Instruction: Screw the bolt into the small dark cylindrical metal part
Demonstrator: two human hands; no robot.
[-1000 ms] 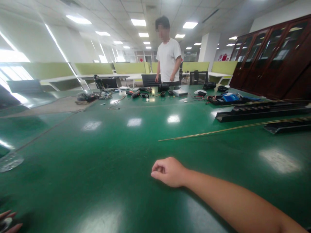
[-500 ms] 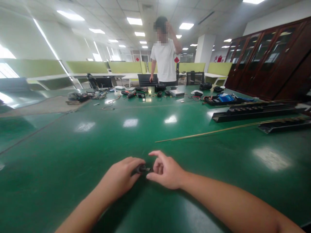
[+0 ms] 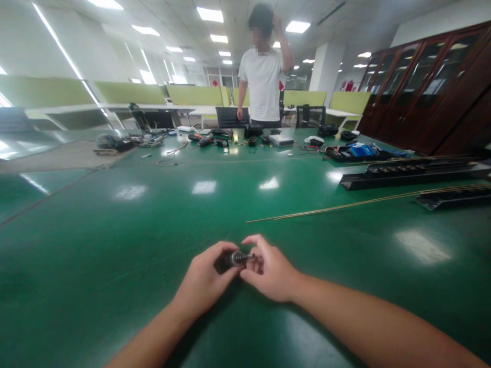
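Near the front of the green table (image 3: 153, 225), my left hand (image 3: 209, 273) is wrapped round a small dark cylindrical part (image 3: 237, 258). A thin metal shaft sticks out of the part towards the right, and its tip reaches the curled fingers of my right hand (image 3: 274, 271). The index finger and thumb of my right hand are apart, on either side of the shaft's tip. Whether the fingers behind touch the shaft cannot be made out.
Thin brass rods (image 3: 307, 213) lie beyond my right hand, near long black metal channels (image 3: 406, 175). Tools and a white box (image 3: 281, 139) line the far edge, with a blue item (image 3: 362, 149) at the right. A person (image 3: 261, 84) stands behind the table.
My left hand has moved right with the dark part, which now shows more clearly between the fingers. Its shaft has come up to my right hand. The camera view has tilted slightly downwards.
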